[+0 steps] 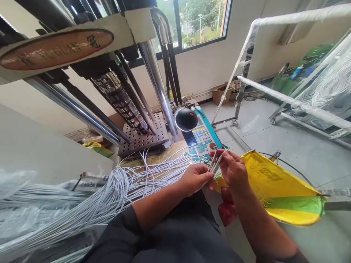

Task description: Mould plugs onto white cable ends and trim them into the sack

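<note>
Just in front of my body, my left hand (196, 179) pinches some thin white cables (214, 162) near their ends. My right hand (233, 168) grips the same cables a little higher up, with small green pieces at their tips. A large bundle of white cables (119, 182) spreads over the worktable to the left, many with green ends lying near the control panel (203, 137). How many cables lie between my fingers is hard to tell.
A press machine with chrome columns (157, 84) and a perforated plate (159, 128) rises ahead on the left. A black lamp (186, 118) stands by the panel. On the right hangs a yellow bag (268, 175), with a white wrapped rack (290, 102) behind.
</note>
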Motion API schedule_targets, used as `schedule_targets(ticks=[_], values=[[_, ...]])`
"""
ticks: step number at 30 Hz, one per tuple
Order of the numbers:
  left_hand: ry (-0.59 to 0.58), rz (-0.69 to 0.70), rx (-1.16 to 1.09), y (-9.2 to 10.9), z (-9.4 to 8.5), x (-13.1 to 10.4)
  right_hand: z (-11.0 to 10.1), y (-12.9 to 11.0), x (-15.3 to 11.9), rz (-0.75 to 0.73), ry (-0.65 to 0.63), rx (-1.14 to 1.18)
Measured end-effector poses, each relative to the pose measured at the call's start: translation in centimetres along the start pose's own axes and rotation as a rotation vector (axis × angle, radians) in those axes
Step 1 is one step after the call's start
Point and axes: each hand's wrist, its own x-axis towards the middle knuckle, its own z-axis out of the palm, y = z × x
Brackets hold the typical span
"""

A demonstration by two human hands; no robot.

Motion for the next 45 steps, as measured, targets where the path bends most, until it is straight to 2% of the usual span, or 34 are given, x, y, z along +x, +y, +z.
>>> schedule_targets(ticks=[3,5,9,11,13,16,17,18,19,20,21,23,25,27,29,32,34,36,38,40,41,43,45], values=[[0.014,0.032,-0.074,0.2,0.6,0.7,-0.1,-0.1,-0.5,0.033,-0.107,-0.170],[0.049,0.065,-0.109,0.0,1.0,1.0,0.1,-0.1,-1.0,0.024,-0.129,-0.269],[0.172,0.116,-0.194,-1.0,1.2,0.8,0.3,0.4,-1.7,-0.098,-0.017,-0.345],[0.237,0.179,-0.189,-1.5,0.7,0.2,-0.5,0.8,-1.1,-0.134,0.069,-0.455],[0.314,0.271,-0.181,-1.9,-0.2,-0.8,-2.3,1.1,0.3,-0.071,0.042,-0.729],[0.382,0.332,-0.209,-2.3,-1.5,-2.3,-5.2,1.3,2.9,0.161,-0.155,-1.329],[0.368,0.315,-0.211,-2.4,-1.8,-2.8,-5.8,1.3,3.6,0.178,-0.146,-1.455],[0.339,0.286,-0.202,-2.5,-1.9,-3.1,-5.8,1.2,4.1,0.131,-0.101,-1.474],[0.300,0.248,-0.186,-2.5,-1.9,-3.4,-5.4,1.1,4.2,0.047,-0.056,-1.382],[0.256,0.209,-0.162,-2.4,-1.9,-3.6,-4.5,1.0,4.1,-0.041,-0.054,-1.189],[0.211,0.172,-0.134,-2.3,-1.8,-3.7,-3.2,1.0,3.8,-0.104,-0.108,-0.943],[0.142,0.118,-0.074,-1.9,-1.7,-3.8,0.0,0.9,2.7,-0.117,-0.306,-0.504],[0.090,0.087,-0.032,-1.6,-2.0,-4.0,3.0,0.9,1.4,-0.062,-0.458,-0.360],[0.074,0.086,-0.036,-1.4,-2.5,-4.4,4.9,0.9,0.5,-0.066,-0.506,-0.464],[0.083,0.115,-0.090,-1.3,-3.1,-4.9,5.8,0.6,0.3,-0.129,-0.573,-0.624],[0.076,0.179,-0.167,-1.1,-3.8,-6.0,6.1,0.0,0.8,-0.206,-0.807,-0.765],[0.057,0.201,-0.162,-0.7,-4.1,-7.0,6.3,-0.1,1.5,-0.127,-0.972,-0.771],[0.063,0.226,-0.148,-0.3,-4.6,-8.2,6.6,0.6,2.3,0.017,-1.034,-0.688],[0.079,0.266,-0.158,0.0,-5.4,-9.7,7.3,2.7,3.3,0.068,-0.948,-0.674],[0.102,0.294,-0.173,-0.1,-6.6,-11.2,8.6,5.8,4.3,-0.058,-0.839,-0.831],[0.119,0.299,-0.180,-0.3,-7.2,-12.0,9.7,7.5,4.8,-0.163,-0.839,-0.945],[0.165,0.294,-0.198,-0.8,-8.6,-13.4,12.6,11.0,5.6,-0.364,-0.945,-1.150],[0.210,0.283,-0.242,-1.3,-9.9,-14.9,16.3,13.8,6.0,-0.501,-1.050,-1.382]])
